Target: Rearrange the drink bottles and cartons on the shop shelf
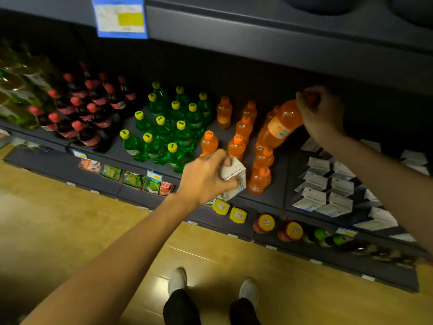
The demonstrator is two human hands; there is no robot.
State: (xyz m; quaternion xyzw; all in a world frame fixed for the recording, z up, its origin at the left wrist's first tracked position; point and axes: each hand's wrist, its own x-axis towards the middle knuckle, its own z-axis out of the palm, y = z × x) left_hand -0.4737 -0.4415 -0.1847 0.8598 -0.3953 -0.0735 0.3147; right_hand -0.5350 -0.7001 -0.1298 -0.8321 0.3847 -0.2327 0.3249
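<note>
We have both hands busy on the shelf at once. Our right hand is curled round the cap end of an orange bottle, which is tilted steeply, its base down among the other orange bottles at the right end of that group. Our left hand grips a white carton by its top, fingers and thumb wrapped round it, at the front edge of the shelf just beside the front orange bottles. More white cartons stand well to the right, in their own section.

The risk we see is mainly with the tilted bottle. Held only near the cap, it can swing, and its base looks close enough to its neighbours to knock one over; in rows packed this tight, one fall could topple several. The carton hangs near or past the shelf lip, so a loose grip would likely send it to the floor. With our attention split between two hands, either slip seems more likely.
</note>
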